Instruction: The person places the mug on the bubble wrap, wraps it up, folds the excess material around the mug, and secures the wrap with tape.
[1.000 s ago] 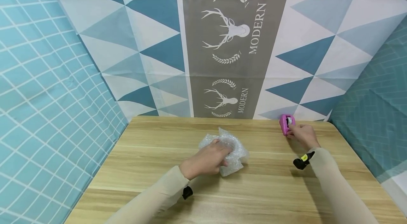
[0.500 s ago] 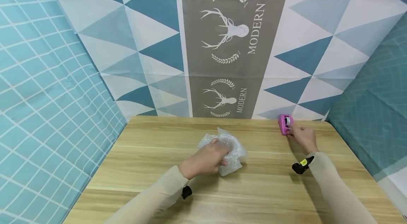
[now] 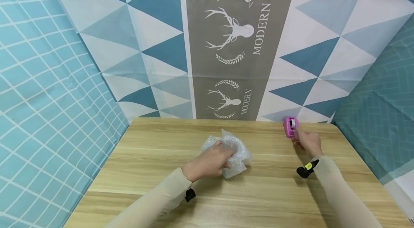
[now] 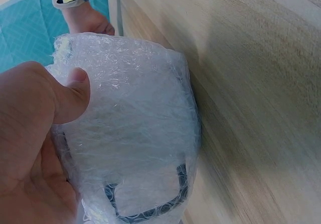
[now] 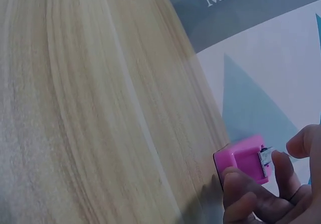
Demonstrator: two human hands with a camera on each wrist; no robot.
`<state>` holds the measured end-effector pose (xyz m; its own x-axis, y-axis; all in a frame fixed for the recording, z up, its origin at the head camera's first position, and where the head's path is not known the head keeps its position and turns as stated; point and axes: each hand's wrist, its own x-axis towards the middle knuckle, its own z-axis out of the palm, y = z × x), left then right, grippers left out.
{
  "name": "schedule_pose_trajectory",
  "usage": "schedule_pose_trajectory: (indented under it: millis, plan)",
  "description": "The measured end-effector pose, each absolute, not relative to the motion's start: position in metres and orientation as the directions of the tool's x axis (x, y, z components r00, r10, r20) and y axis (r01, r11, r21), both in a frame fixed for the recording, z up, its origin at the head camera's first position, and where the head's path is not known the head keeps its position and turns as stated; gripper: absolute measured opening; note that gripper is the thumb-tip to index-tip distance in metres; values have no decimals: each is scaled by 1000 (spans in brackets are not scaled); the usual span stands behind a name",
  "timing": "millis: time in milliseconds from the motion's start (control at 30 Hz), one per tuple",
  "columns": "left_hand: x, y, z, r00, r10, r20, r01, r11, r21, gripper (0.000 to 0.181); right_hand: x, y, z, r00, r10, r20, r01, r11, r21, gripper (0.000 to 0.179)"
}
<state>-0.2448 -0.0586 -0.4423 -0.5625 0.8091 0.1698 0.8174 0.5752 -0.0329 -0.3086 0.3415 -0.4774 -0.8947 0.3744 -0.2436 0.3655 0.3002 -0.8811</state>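
Head: mid-frame, my left hand [image 3: 210, 161] still grips the bubble-wrapped bundle [image 3: 238, 165]; at right, my right hand [image 3: 309, 142] has barely shifted, so work stays at the pink dispenser [image 3: 288, 128]. Left wrist: thumb on the bundle, centre-left. Right wrist, lower right: fingertips [image 5: 284, 169] by the tape [image 5: 267, 156]; whether pinching, I can't tell.

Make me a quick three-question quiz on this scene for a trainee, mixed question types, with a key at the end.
1. Multiple choice: what does the left hand hold? A) a glass bottle; B) a bubble-wrapped bundle; C) a paintbrush.
2. True or false: in the head view, the pink tape dispenser lies to the left of the bundle.
3. Fill in the blank: the word printed on the grey panel behind the table is ____.

Key:
1. B.
2. False; the pink tape dispenser is on the right, at the right hand.
3. MODERN.
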Motion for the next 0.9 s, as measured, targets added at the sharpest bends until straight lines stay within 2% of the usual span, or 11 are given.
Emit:
schedule_pose_trajectory:
  millis: [200, 367, 600, 900]
  plan:
    - [-244, -59, -440, -557, 812, 175, 821, 570, -29, 45, -309, 344, -480, -872, 397, -288, 424, 315, -849, 82]
    - [-245, -59, -440, -555, 812, 179, 821, 569, -34, 45, -310, 346, -481, -858, 410, -310, 457, 336, -823, 74]
    - [-244, -59, -440, -563, 809, 169, 818, 575, -27, 46, -310, 343, -483, -857, 420, -297, 451, 336, -827, 59]
    - [-245, -58, -443, -568, 806, 168, 815, 579, -23, 46, -310, 344, -486, -877, 406, -258, 427, 407, -808, 55]
